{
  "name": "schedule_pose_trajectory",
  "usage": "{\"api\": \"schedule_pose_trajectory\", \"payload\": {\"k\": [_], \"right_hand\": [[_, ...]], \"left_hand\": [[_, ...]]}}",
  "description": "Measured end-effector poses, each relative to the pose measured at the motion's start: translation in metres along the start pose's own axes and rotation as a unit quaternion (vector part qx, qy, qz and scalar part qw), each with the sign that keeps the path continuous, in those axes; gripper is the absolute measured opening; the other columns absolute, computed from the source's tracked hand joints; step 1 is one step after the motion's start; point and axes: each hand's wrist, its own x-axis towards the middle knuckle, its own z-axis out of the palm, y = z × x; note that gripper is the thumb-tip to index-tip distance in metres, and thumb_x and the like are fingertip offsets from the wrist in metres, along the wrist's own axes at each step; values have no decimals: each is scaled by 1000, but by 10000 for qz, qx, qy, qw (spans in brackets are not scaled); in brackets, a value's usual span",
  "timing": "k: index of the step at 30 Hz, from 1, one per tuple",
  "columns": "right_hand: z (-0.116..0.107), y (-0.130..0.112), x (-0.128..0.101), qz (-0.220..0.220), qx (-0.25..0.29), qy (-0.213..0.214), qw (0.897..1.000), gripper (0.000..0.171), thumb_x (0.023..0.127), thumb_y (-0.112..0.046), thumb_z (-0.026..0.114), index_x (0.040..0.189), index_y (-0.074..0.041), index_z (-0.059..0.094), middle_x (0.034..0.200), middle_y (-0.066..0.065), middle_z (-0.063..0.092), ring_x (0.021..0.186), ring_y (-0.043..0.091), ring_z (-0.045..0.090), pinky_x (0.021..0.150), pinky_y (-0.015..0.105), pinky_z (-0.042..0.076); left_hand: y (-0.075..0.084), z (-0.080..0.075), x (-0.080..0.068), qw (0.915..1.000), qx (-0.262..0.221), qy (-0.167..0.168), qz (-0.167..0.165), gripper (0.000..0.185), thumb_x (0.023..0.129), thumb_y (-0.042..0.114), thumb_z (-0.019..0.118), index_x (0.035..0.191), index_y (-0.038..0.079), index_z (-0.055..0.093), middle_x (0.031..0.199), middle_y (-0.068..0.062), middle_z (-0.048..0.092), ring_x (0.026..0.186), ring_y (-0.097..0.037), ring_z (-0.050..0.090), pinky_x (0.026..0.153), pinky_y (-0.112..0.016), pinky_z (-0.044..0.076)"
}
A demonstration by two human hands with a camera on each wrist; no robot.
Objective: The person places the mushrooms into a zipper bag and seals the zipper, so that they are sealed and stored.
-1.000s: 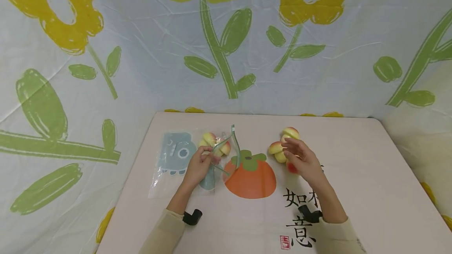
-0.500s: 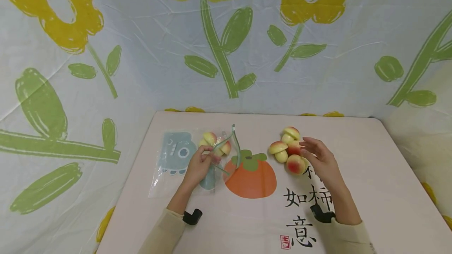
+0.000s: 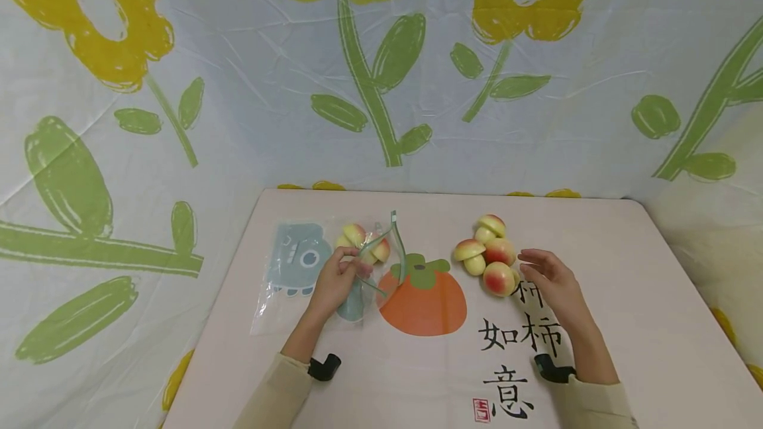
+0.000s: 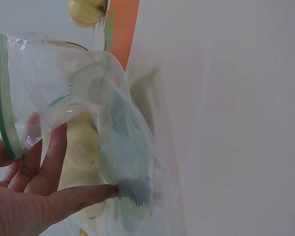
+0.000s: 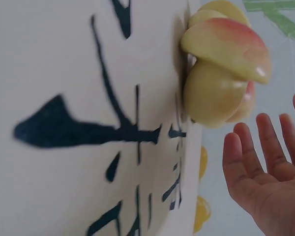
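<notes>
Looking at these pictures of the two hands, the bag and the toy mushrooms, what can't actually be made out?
- How many pieces lie in the clear zip bag with a green seal: head view too small, left wrist view blurred by plastic.
- Left hand fingertips: head view, curled out of sight at the bag's mouth.
- The loose pile of yellow-and-red toy mushrooms: right wrist view cuts it off, so no count.
- Right hand: whether it touches the pile.

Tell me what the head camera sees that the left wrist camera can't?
Only the head view shows the right hand, open beside a pile of yellow-and-pink toy mushrooms, plus the flowered cloth backdrop. Only the left wrist view shows, up close, the fingers pinching the bag's green zip edge. Both show the left hand holding the clear plastic zip bag with mushrooms inside, on the pale table mat with an orange persimmon print.
</notes>
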Motion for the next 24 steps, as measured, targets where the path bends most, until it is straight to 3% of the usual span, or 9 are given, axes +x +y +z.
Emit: {"api": "schedule_pose_trajectory", "payload": {"k": [6,13,24], "right_hand": [[-5,12,-2,336,-12,-725,9968,44,104,-26,57,138,1,49,141,22,49,111,-3,53,88,16,43],[-7,19,-2,347,-49,-993,9944,45,103,-25,58,138,1,49,137,23,52,107,2,58,86,24,50],[-8,25,-1,396,37,-1442,9887,46,100,-18,64,140,-1,50,134,24,53,106,18,59,84,27,50]], "left_hand": [[-1,-1,-1,10000,-40,-21,3,22,105,22,52,124,14,57,91,-1,75,83,-19,63,69,-35,42],[-2,-1,-1,9999,-83,-50,80,23,105,23,52,125,12,56,92,0,75,95,-17,67,87,-41,44],[-1,-2,-1,10000,-95,-14,22,22,105,21,52,124,12,56,92,-1,75,94,-19,67,86,-40,45]]}}
